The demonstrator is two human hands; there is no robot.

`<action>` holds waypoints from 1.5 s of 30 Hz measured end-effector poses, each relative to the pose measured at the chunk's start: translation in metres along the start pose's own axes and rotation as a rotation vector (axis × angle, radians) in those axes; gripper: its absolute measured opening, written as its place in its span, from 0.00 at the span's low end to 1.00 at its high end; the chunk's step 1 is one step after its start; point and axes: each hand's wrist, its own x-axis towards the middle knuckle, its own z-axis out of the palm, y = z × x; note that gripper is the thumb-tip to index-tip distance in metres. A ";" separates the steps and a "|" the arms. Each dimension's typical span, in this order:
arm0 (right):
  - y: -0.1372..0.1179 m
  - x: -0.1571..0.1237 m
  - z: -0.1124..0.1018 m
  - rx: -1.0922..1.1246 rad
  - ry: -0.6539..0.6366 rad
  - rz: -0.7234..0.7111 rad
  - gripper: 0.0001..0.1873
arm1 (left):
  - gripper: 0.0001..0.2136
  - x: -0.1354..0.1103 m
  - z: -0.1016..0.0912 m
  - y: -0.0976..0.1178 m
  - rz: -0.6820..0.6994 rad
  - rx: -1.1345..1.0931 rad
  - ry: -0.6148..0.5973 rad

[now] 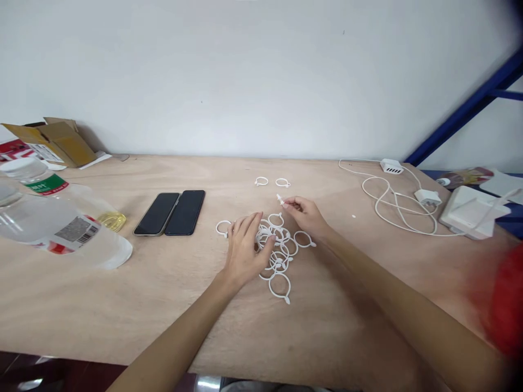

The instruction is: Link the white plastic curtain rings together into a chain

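Note:
A pile of white plastic rings (279, 285), each with a small tab, lies loosely on the wooden table. My left hand (245, 247) rests over the left side of this pile, fingers spread, hiding some of the rings. Just beyond the pile, my right hand (304, 213) pinches a white plastic ring (280, 200) between thumb and fingertips; it appears edge-on, with its tabbed end pointing away and the rest hidden. Farther back, two rings sit apart from the pile, a left one (262, 181) and a right one (283, 182).
Two dark phones (184, 213) lie left of my hands. Beyond them are large clear bottles (81, 234), a yellow tape roll (112, 221) and an opened cardboard box (67, 142). On the right, a white cable (384, 204) loops between chargers (391, 166). A red blur (509, 299) shows at the right edge.

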 end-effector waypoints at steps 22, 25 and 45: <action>-0.052 -0.054 0.031 0.298 -0.071 -0.077 0.10 | 0.12 0.002 -0.008 0.000 0.037 -0.254 0.004; -0.051 -0.053 0.034 0.325 -0.041 -0.085 0.09 | 0.12 0.003 -0.008 0.000 0.020 -0.269 0.007; 0.039 0.060 -0.009 -0.659 0.015 -0.142 0.15 | 0.27 0.001 0.003 -0.006 -0.049 -0.100 0.024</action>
